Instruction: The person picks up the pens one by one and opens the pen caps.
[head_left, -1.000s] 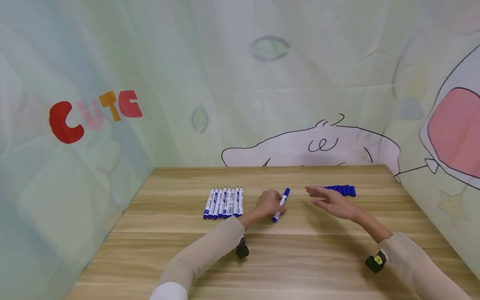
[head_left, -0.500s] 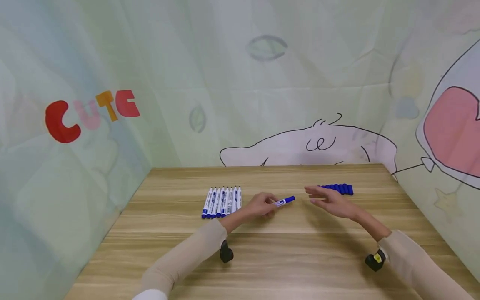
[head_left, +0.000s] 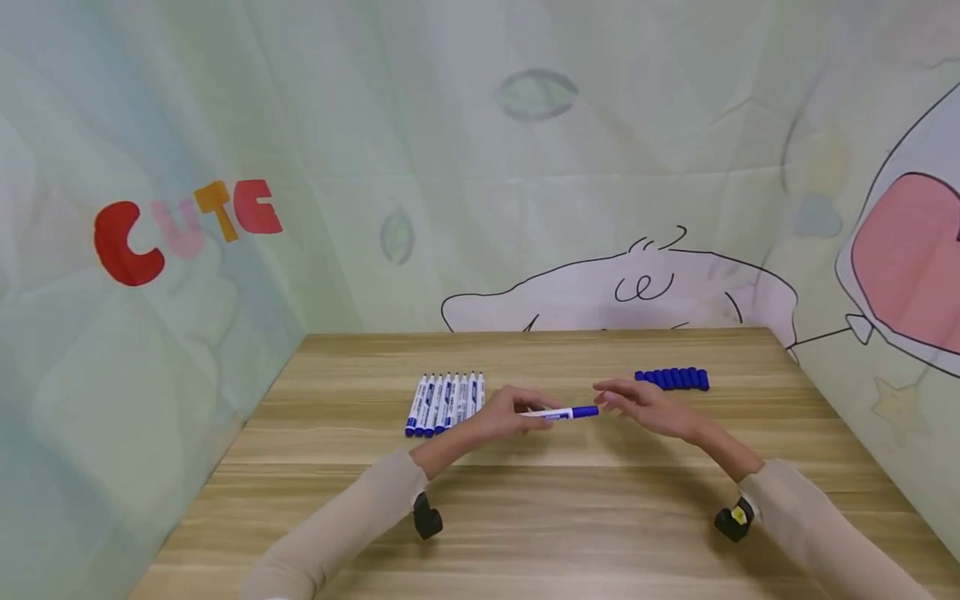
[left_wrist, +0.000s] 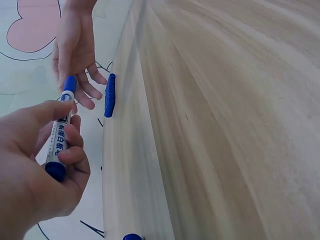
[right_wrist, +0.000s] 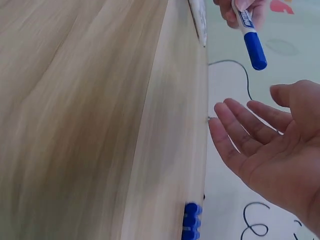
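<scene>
A white marker with a blue cap (head_left: 583,412) is pinched in my left hand (head_left: 501,415), held roughly level with its capped end toward the right. In the left wrist view, the thumb and curled fingers grip the white barrel (left_wrist: 57,137). Close to the cap, my right hand (head_left: 654,410) hovers with fingers spread and a gap between it and the cap in the right wrist view. Left of my left hand lies a row of several uncapped white markers (head_left: 442,402), partly hidden by that hand. Behind my right hand sits a row of several blue caps (head_left: 672,379).
The wooden table (head_left: 555,533) carries everything. A printed cloth backdrop (head_left: 360,150) stands along its back and sides. A black wrist camera (head_left: 427,517) hangs under the left sleeve, another black camera (head_left: 733,521) under the right.
My left hand has lifted the marker off the table and turned it from near upright in view to level, cap pointing right. My right hand has shifted slightly left, toward the cap.
</scene>
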